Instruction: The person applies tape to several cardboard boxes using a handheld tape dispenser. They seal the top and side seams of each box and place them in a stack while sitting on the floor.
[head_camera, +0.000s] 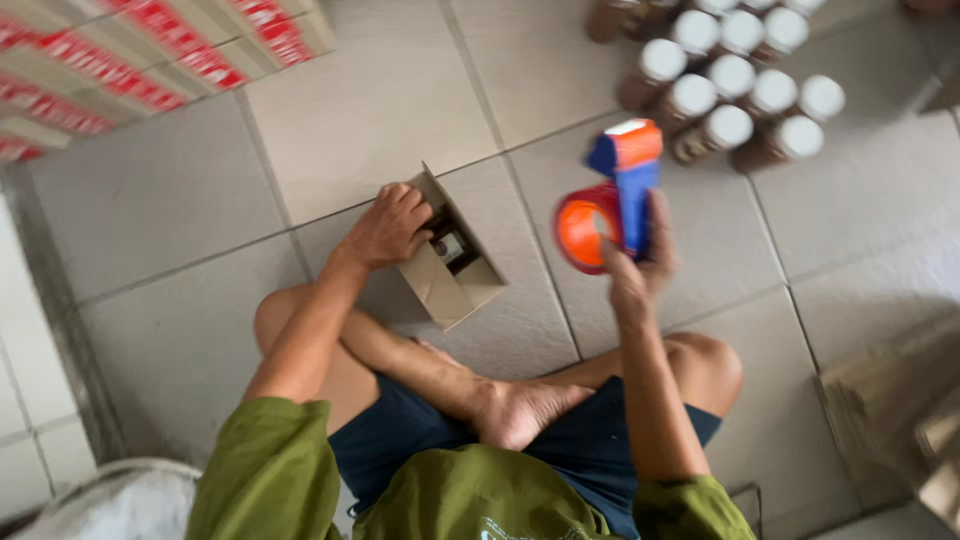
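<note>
Left hand (388, 226) grips the cardboard box (452, 262) flap; right hand (640, 262) clasps a blue-orange plastic tape dispenser (608, 195).

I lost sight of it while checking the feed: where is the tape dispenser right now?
In the head view, the tape dispenser is raised in the right hand, right of the small cardboard box and just below the cluster of white-capped jars.

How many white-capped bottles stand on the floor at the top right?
10 with clear white caps, clustered on the tile floor beyond the tape dispenser. More may be cut off by the top edge or hidden.
</note>
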